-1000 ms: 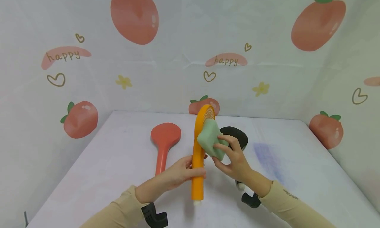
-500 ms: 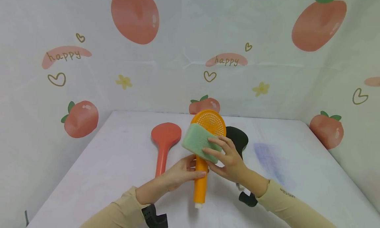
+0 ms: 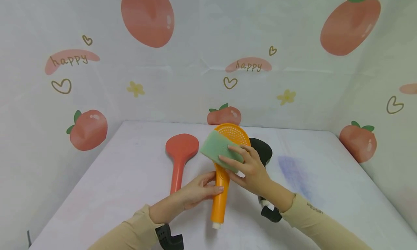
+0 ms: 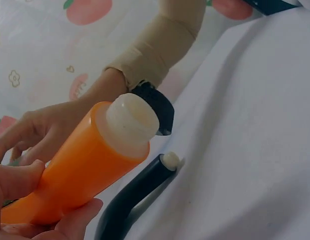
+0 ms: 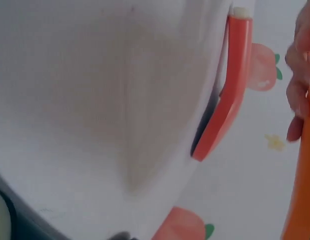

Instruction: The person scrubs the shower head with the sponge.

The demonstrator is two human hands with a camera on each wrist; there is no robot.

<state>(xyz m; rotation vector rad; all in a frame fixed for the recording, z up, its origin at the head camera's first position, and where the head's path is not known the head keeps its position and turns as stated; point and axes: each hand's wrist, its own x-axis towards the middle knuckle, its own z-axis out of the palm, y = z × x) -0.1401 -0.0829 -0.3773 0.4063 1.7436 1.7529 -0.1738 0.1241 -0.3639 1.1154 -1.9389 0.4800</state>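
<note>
Turned from nearly edge-on a second ago, an orange shower head (image 3: 223, 179) now shows its perforated face, and a pale green sponge (image 3: 217, 147) has shifted leftward across it. Nearest to where I stand, tan sleeves (image 3: 133, 228) and black wrist straps (image 3: 170, 239) lead to a person's two hands. The left hand (image 3: 200, 190) has its fingers curled round the orange handle, thumb laid across the near side; the handle's white end (image 4: 130, 119) juts beyond the grip, raised off the white tabletop (image 3: 130, 177). The right hand (image 3: 252, 168), its fingers spread over the sponge's right part and thumb beneath, pinches it. That sponge covers the lower left of the perforated face and part of the neck; whether it presses there I cannot tell. Just past the hands, a red shower head (image 3: 181, 148) lies to the left, its handle running behind the left forearm, and a black shower head (image 3: 262, 150) lies to the right, partly hidden by the right hand and the orange rim. Wide stretches of tabletop run from the red one to the left edge and, past a violet smudge (image 3: 295, 174), to the right edge. Behind them, a narrower strip reaches the far edge, where a fruit-printed cloth (image 3: 182, 80) rises.
</note>
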